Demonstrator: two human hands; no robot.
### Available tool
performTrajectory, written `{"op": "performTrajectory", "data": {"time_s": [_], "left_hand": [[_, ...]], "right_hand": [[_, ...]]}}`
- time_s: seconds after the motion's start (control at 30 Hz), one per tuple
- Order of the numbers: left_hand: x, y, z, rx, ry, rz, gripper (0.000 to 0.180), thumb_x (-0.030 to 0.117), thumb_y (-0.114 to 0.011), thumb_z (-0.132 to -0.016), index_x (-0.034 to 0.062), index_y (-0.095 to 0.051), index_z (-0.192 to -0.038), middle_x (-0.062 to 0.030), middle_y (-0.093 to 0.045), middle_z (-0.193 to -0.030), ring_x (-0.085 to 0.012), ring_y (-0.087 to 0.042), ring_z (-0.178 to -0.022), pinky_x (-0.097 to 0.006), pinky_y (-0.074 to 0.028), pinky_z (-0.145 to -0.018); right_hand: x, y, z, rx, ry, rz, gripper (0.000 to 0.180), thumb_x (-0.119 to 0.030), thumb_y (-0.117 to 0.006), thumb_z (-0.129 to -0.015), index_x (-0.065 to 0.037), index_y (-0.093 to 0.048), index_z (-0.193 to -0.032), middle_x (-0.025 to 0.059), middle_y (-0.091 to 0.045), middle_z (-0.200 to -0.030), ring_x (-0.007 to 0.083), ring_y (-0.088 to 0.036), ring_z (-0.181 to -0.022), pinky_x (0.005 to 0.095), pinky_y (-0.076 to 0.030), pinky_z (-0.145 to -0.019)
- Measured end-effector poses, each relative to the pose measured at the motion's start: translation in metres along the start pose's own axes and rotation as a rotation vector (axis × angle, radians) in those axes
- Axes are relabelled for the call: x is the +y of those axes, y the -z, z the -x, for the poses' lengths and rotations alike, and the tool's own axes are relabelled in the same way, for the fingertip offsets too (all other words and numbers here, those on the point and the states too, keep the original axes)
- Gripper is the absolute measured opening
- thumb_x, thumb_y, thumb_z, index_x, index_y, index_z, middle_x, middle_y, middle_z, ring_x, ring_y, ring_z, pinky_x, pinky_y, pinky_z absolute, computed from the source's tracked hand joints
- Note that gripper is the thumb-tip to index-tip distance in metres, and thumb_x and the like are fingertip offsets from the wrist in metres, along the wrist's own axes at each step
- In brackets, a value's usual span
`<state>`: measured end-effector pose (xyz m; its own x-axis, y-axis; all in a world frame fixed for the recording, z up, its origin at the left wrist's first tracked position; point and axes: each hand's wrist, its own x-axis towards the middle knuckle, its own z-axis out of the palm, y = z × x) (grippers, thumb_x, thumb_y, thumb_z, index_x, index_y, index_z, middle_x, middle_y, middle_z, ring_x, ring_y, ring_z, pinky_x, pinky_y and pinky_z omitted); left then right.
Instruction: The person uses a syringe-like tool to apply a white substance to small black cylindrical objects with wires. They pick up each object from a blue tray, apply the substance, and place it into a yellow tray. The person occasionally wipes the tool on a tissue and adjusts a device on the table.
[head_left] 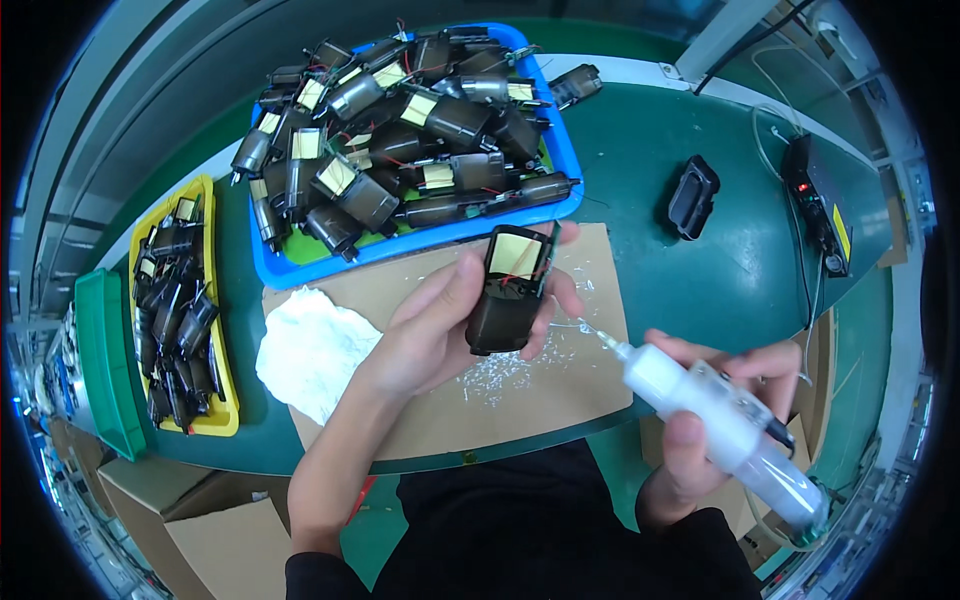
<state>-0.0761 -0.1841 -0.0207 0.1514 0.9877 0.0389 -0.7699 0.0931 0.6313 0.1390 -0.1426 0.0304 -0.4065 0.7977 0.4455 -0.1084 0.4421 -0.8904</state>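
Note:
My left hand [428, 325] is closed around a dark translucent plastic device housing [502, 315], held up over the cardboard. The housing carries a pale yellow patch, thin red wires, and a narrow green circuit board at its right edge. In my right hand [688, 445] is a dispensing syringe [668, 380] with whitish contents and a thin hose. Its needle tip points up and left, just right of my left fingertips, apart from the housing. Below lies a cardboard sheet [585, 405], strewn with small clear bits. A crumpled white cloth [315, 350] rests at its left.
A blue tray [420, 252] heaped with similar housings stands at the back. To the left are a yellow tray [226, 385] of more housings and a green tray [105, 370]. A black plastic shell [693, 198] and a black powered box [815, 205] sit at the right.

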Motion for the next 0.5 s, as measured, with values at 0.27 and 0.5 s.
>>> {"op": "performTrajectory", "data": {"time_s": [0.27, 0.5], "left_hand": [[0.001, 0.004, 0.019, -0.095, 0.054, -0.146, 0.07, 0.045, -0.056, -0.085, -0.0093, -0.038, -0.126, -0.0185, -0.055, -0.092, -0.0208, -0.054, -0.08, -0.028, -0.042, -0.062], [0.002, 0.002, 0.02, -0.103, 0.093, -0.104, 0.067, 0.031, -0.071, -0.072, -0.011, -0.044, -0.117, -0.0209, -0.057, -0.097, -0.0229, -0.058, -0.079, -0.03, -0.044, -0.067]], "right_hand": [[-0.013, -0.009, -0.011, -0.29, 0.056, 0.023, 0.062, -0.011, -0.082, -0.064, 0.002, -0.033, -0.099, 0.0298, -0.062, -0.098, 0.0266, -0.067, -0.09, 0.0199, -0.052, -0.066], [-0.026, -0.015, -0.01, -0.339, -0.074, -0.048, 0.059, -0.006, -0.08, -0.066, 0.002, -0.031, -0.099, 0.0319, -0.061, -0.098, 0.0325, -0.065, -0.092, 0.0281, -0.055, -0.07]]}}
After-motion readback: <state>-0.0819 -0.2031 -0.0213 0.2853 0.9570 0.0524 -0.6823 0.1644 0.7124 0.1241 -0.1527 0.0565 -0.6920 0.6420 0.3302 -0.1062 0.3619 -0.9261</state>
